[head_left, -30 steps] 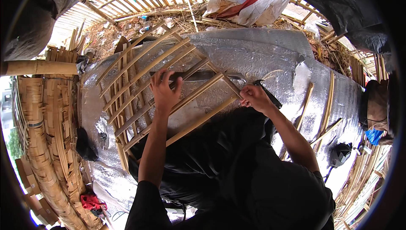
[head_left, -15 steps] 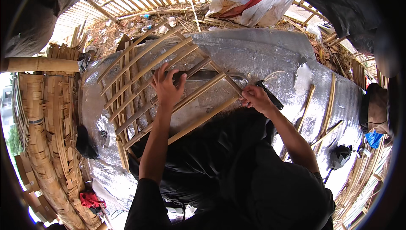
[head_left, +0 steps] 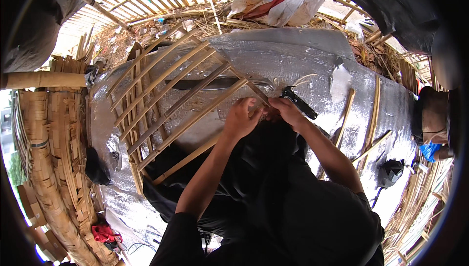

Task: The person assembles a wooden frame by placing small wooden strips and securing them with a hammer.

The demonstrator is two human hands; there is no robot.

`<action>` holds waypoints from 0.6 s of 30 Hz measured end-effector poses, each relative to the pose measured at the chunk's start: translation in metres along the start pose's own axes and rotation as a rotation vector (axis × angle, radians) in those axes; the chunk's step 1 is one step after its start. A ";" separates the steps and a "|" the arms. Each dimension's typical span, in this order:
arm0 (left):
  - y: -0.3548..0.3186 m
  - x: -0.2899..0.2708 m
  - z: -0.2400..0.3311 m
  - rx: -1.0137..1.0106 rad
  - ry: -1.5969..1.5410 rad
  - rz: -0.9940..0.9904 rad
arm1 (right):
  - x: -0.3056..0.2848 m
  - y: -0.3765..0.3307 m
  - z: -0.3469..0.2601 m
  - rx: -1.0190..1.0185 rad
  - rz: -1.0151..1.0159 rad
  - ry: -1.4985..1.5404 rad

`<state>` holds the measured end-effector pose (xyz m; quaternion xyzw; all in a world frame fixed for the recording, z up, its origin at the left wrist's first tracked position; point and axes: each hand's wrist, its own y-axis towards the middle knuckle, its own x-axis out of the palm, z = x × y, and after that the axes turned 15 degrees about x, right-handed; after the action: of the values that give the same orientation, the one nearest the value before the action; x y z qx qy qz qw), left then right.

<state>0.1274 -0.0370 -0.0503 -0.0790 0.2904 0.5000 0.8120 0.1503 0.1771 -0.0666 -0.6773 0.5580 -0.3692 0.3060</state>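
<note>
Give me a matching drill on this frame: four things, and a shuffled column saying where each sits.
Things:
1. slatted bamboo frame
2. black-handled tool
3. red cloth
4. white and red sack

Places:
A. top centre, behind the silver sheet
B. on the sheet, just right of the right hand
C. lower left
D. under the left hand, spreading out to the left

Pairs: 1-D, 2-B, 3-C, 4-A

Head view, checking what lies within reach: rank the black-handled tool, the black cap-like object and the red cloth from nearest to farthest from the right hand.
From the right hand:
1. Black-handled tool, just beside it on the silver sheet.
2. Black cap-like object, lower right.
3. Red cloth, far lower left.
</note>
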 end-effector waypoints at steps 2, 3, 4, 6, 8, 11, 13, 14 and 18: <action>-0.003 0.008 -0.014 -0.027 0.062 -0.032 | 0.003 -0.006 -0.006 0.029 -0.036 0.069; -0.001 0.009 -0.014 -0.040 0.097 -0.049 | 0.003 -0.007 -0.008 0.041 -0.057 0.106; 0.001 0.009 -0.015 -0.091 0.092 -0.072 | 0.002 -0.007 -0.009 0.044 -0.069 0.108; 0.008 0.012 -0.013 -0.190 0.079 -0.118 | -0.003 -0.007 -0.010 0.050 -0.088 0.111; 0.013 0.007 -0.013 -0.262 -0.030 -0.188 | -0.006 -0.004 -0.008 0.058 -0.107 0.098; 0.010 0.002 -0.019 -0.351 -0.157 -0.209 | -0.005 -0.002 -0.003 0.033 -0.130 0.097; 0.017 -0.007 -0.012 -0.437 -0.288 -0.235 | -0.004 -0.002 -0.004 0.007 -0.116 0.092; 0.023 -0.016 -0.004 -0.501 -0.382 -0.269 | -0.005 -0.003 -0.004 -0.002 -0.099 0.085; 0.027 -0.032 -0.001 -0.467 -0.368 -0.308 | -0.001 -0.002 -0.002 -0.090 -0.033 0.040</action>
<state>0.0933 -0.0488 -0.0297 -0.2144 0.0009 0.4302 0.8769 0.1496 0.1783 -0.0638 -0.6918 0.5690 -0.3622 0.2579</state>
